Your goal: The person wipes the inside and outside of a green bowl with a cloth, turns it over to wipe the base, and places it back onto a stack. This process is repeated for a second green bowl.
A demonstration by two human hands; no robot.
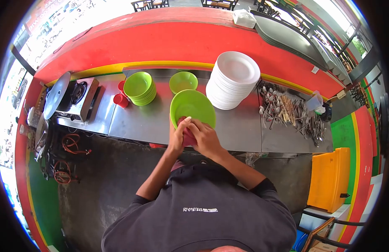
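Note:
A lime-green bowl (193, 105) is held tilted above the front of the steel counter, its inside facing me. My left hand (177, 136) is closed on the bowl's lower left rim, with the thumb over the edge. At the lower right rim, my right hand (205, 136) is closed around a dark red cloth (189, 137) that is bunched between both hands and touches the bowl. Some fingers are hidden behind the bowl and the cloth. Just behind it stand a few green bowls (183, 80), and farther left rises a taller stack of green bowls (138, 86).
White plates (234, 77) form a tall stack on the steel counter (152, 124). Piled spoons and forks (293, 111) lie to the right. Red cups (120, 100) and a gas stove (79, 98) are on the left. A red wall (169, 46) runs behind; a yellow-orange container (328, 178) stands right.

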